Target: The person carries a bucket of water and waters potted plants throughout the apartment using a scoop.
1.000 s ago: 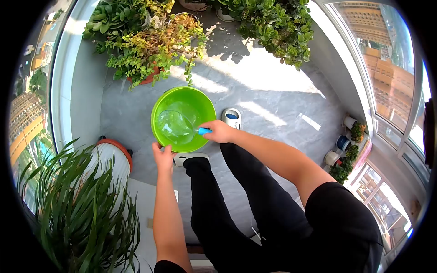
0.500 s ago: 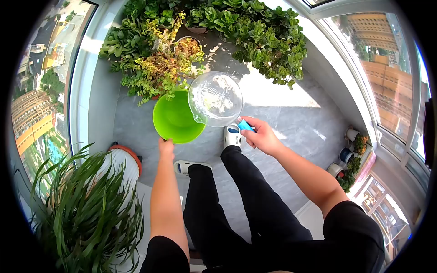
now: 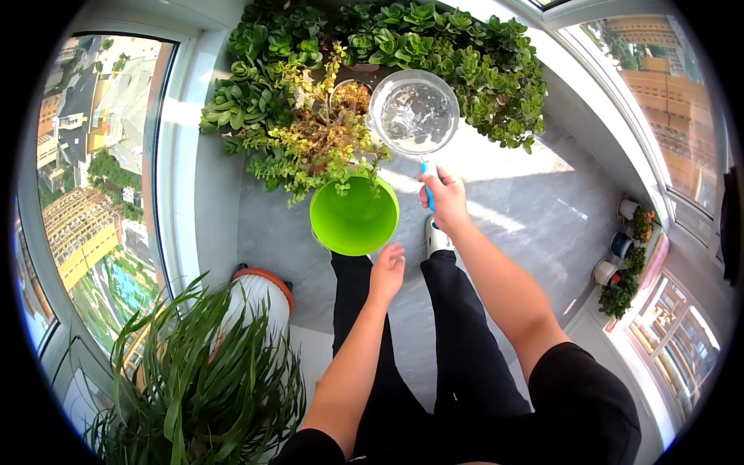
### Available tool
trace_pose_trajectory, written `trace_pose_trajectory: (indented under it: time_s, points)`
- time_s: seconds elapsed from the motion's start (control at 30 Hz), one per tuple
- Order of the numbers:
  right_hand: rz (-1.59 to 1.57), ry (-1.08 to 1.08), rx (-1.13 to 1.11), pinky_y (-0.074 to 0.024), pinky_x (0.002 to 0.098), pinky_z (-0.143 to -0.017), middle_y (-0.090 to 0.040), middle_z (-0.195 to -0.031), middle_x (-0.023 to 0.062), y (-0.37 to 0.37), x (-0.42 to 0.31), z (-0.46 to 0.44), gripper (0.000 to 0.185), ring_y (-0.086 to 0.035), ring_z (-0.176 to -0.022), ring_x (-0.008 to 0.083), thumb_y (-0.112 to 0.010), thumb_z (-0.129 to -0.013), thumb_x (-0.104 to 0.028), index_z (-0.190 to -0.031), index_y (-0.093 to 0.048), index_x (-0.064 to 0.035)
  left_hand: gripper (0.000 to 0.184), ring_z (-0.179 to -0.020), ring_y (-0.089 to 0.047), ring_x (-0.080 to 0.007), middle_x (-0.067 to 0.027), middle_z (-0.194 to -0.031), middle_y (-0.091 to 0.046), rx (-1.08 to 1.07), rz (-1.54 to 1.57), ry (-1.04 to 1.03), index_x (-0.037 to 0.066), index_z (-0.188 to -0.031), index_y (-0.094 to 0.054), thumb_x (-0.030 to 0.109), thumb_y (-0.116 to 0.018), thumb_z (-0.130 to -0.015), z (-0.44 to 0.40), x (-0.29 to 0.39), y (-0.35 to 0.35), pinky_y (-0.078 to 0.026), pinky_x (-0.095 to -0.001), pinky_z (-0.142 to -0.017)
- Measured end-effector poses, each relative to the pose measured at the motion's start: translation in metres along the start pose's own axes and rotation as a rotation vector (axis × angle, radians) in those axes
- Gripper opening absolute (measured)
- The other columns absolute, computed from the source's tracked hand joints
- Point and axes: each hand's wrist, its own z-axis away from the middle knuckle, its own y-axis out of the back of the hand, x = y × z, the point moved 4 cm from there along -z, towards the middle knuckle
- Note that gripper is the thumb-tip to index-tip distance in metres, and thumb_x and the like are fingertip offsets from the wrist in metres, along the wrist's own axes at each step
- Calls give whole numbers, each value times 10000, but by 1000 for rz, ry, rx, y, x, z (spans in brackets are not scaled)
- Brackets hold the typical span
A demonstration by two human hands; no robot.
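My right hand (image 3: 447, 200) is closed around the blue handle of a clear plastic water ladle (image 3: 415, 116). Glints in its round bowl look like water. The ladle is level, in front of the leafy plants and just right of a potted plant with yellowish leaves (image 3: 329, 128). Below that plant stands a bright green bucket (image 3: 354, 217), its inside facing me; I cannot make out how much it holds. My left hand (image 3: 387, 273) is just below the bucket's near rim, fingers apart and holding nothing.
Dense green succulents (image 3: 465, 62) line the far wall. A long-leaved plant (image 3: 205, 372) and a white pot with an orange rim (image 3: 260, 298) stand at lower left. Small pots (image 3: 620, 246) sit along the right side. Windows flank both sides of the grey floor (image 3: 504, 225).
My right hand has carried the ladle away from above the bucket, forward toward the plants. My left hand has let go of the bucket's rim. The camera view has shifted too.
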Motion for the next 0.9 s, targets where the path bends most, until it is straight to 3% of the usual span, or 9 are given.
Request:
trace_pose_trajectory:
  time_s: [0.07,0.17,0.23,0.27,0.33,0.6,0.8,0.9]
  points:
    - [-241,28,103,-424,288,-511,-614,-947,30,-11,30,-4,121,-537,-590,127,-607,-971,-110,-1076,-627,-53,338,-1096,-678,-191,-123,-1211,-697,-138,86,-68,23,-1349,-566,89,-575,-1018,16,-37,-31,-513,-313,-974]
    - [-294,-20,148,-421,288,-524,-609,-950,33,-14,50,-2,195,-538,-609,137,-590,-982,-127,-1167,-614,-69,345,-1059,-691,-205,-128,-1191,-700,-208,96,-43,24,-1343,-571,97,-584,-1006,28,-49,-32,-525,-320,-938]
    - [-377,-61,220,-418,285,-538,-606,-947,35,-12,68,-1,274,-537,-624,143,-568,-989,-129,-1260,-583,-89,303,-938,-708,-256,-135,-1101,-726,-362,-199,-22,44,-1273,-613,131,-551,-989,35,-60,-28,-545,-371,-837]
    - [-376,-59,235,-418,285,-538,-606,-947,35,-11,75,-4,274,-537,-624,143,-568,-989,-129,-1260,-583,-89,303,-938,-708,-256,-135,-1101,-726,-377,-199,-19,44,-1273,-613,131,-551,-989,31,-63,-24,-545,-371,-837]
    - [-478,-43,334,-419,305,-513,-596,-901,29,-5,84,-19,100,-549,-593,141,-590,-973,-116,-1056,-606,-63,307,-916,-696,-310,-158,-1043,-723,-545,-425,-24,51,-1253,-623,170,-538,-983,16,-69,-22,-533,-411,-804]
    - [-350,11,351,-437,312,-526,-613,-945,43,30,133,-90,147,-549,-612,150,-599,-970,-134,-1108,-600,-83,292,-913,-688,-321,-157,-1008,-721,-517,-374,-107,42,-1214,-627,174,-559,-963,-5,-73,-25,-525,-422,-776]
    - [-389,13,342,-458,302,-507,-622,-903,48,21,135,-121,369,-556,-596,134,-629,-928,-94,-1296,-615,-72,236,-916,-684,-316,-154,-991,-709,-564,-330,-51,23,-1133,-607,178,-579,-957,-6,-75,-34,-525,-426,-778]
    - [-370,16,348,-449,304,-518,-621,-914,46,13,131,-136,350,-548,-600,140,-641,-917,-91,-1265,-625,-66,237,-919,-681,-313,-150,-981,-704,-557,-321,-44,20,-1131,-598,180,-586,-956,-7,-66,-32,-525,-425,-788]
